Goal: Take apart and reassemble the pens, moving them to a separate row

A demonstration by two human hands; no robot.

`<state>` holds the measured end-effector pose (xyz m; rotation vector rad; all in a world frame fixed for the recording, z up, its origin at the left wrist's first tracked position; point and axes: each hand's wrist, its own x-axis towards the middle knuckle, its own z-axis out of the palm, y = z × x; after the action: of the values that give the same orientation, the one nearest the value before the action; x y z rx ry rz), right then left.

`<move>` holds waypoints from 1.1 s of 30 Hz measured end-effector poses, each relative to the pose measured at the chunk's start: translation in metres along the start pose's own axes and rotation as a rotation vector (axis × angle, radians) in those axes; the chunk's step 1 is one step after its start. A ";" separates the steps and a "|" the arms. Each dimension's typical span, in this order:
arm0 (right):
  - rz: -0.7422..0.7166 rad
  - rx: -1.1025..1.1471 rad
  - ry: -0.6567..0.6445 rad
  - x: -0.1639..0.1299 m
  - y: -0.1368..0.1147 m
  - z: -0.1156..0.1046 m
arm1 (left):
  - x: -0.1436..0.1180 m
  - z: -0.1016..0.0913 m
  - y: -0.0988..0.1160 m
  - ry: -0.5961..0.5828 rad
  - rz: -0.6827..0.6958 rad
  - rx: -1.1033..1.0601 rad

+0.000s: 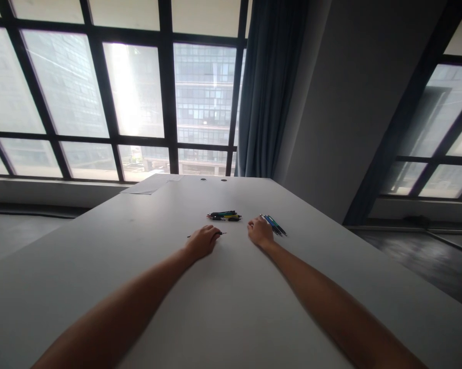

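Note:
My left hand [203, 242] is closed around a dark pen [222, 233], whose tip pokes out to the right and whose other end shows at the left of the hand. Just beyond it lies a pile of pens [223, 216], mostly black with some yellow and red. My right hand [260, 230] rests low at the table, fingers curled inward; whether anything is in them is hidden. Right beside that hand, a second group of pens [275, 225], blue, green and black, lies slanted on the table.
The long white table [200, 307] stretches away toward the windows. Sheets of paper [148, 184] lie at its far left corner, and two dark round table holes [223, 180] sit near the far edge. A blue curtain [267, 92] hangs behind.

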<state>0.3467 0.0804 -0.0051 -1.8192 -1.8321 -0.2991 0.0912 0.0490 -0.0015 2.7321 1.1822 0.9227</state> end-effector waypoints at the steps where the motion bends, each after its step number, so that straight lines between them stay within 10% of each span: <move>1: 0.011 0.006 -0.028 0.001 0.000 0.001 | 0.000 0.000 0.000 0.001 -0.002 -0.002; 12: -0.406 0.432 -0.093 -0.025 -0.045 -0.010 | 0.000 0.002 -0.003 0.025 0.027 0.031; 33: -0.495 0.485 0.071 -0.035 -0.059 -0.018 | 0.000 0.007 -0.009 0.082 0.090 -0.072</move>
<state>0.2909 0.0367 0.0044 -1.0123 -2.0629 -0.0788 0.0889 0.0573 -0.0093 2.7342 1.0235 1.0748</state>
